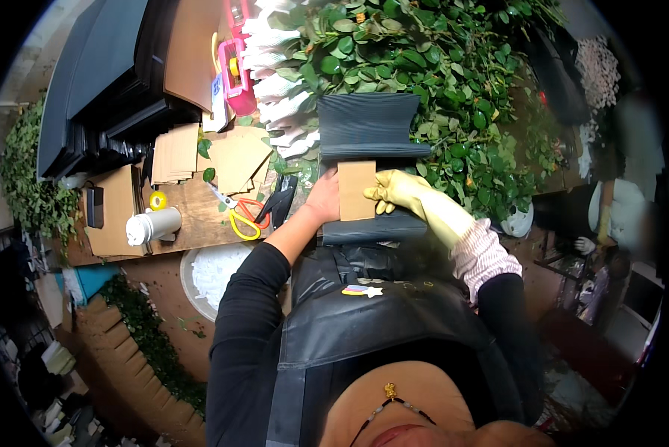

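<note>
A small tan cardboard piece (pixel 357 191) lies over a dark corrugated sheet (pixel 368 123) on the table edge in front of me. My left hand (pixel 324 197), bare, grips the cardboard's left edge; its fingertips are partly hidden. On the opposite edge my right hand (pixel 400 191), in a pale yellow rubber glove, pinches the cardboard with curled fingers. The sheet's near part (pixel 373 229) is rolled or folded toward my apron. Just left of my left hand lies a black stapler (pixel 281 201), with orange-and-yellow-handled scissors (pixel 246 216) beside it.
Leafy green stems (pixel 453 97) are heaped at the back and right. White ribbed bundles (pixel 275 82) lie beside a pink tape dispenser (pixel 236 78). Loose cardboard sheets (pixel 237 156), a white bottle (pixel 154 226) and stacked black boxes (pixel 111 74) occupy the left. Below stands a white tub (pixel 213 272).
</note>
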A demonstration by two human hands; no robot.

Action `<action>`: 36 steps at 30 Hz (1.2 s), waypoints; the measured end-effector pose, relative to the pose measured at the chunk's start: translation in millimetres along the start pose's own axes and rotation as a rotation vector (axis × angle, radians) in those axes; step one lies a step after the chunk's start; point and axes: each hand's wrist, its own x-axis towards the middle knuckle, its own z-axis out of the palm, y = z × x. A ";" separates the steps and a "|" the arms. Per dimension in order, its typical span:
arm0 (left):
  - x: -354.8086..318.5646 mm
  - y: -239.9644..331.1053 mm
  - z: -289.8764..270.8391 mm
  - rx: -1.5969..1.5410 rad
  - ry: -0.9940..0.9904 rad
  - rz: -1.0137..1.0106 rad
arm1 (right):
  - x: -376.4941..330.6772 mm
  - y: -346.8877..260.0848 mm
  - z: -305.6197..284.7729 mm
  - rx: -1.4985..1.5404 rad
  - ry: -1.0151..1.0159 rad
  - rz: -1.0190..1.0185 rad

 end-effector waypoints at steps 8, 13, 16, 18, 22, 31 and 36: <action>-5.5 -8.0 5.6 -0.183 -0.103 -0.135 | 28.9 14.4 2.6 0.031 -0.035 0.009; -52.5 -33.5 -24.9 0.243 -0.101 -0.024 | 34.2 14.5 8.3 0.035 -0.012 0.022; -86.4 -37.8 -53.4 0.169 -0.128 -0.252 | 41.2 22.4 10.8 -0.031 -0.004 0.031; -80.9 -34.5 -59.9 0.063 -0.138 -0.203 | 50.6 30.8 12.8 -0.019 0.003 0.027; -17.2 -17.6 -40.0 -0.051 0.018 0.226 | 71.3 35.3 18.7 -0.195 0.021 0.038; 7.6 -7.2 -17.3 0.013 -0.128 0.156 | -19.7 -20.6 -6.2 -0.860 0.147 0.150; 8.2 -7.7 -10.5 0.038 -0.139 0.136 | -46.3 -9.4 -25.9 -0.750 0.059 0.203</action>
